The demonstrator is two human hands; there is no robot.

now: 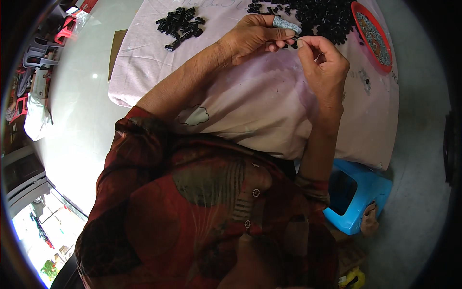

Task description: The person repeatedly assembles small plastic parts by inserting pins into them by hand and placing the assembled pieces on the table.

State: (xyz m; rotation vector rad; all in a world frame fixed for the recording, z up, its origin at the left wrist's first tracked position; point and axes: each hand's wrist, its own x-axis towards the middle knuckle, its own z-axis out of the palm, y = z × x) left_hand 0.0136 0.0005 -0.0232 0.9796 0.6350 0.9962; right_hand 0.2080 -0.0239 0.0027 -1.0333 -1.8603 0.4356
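My left hand (255, 38) is closed in a pinch over the far side of the table, with a grey-blue knitted cover (287, 24) on its index finger. A small black part (295, 38) shows at its thumb tip, mostly hidden by the fingers. My right hand (327, 62) meets it there, thumb and index finger pressed together; whatever they hold is too small to make out. Just beyond both hands spreads a large heap of small black parts (325, 19). A smaller cluster of black pieces (179, 25) lies to the left of my left hand.
A red tray (389, 67) of small silvery metal pieces stands at the far right. The table has a pale pink cloth (240, 115) with stains and folds. Below its right edge is a blue plastic stool (351, 221) with a brown cloth (369, 219). Plastic chairs (38, 55) stand far left.
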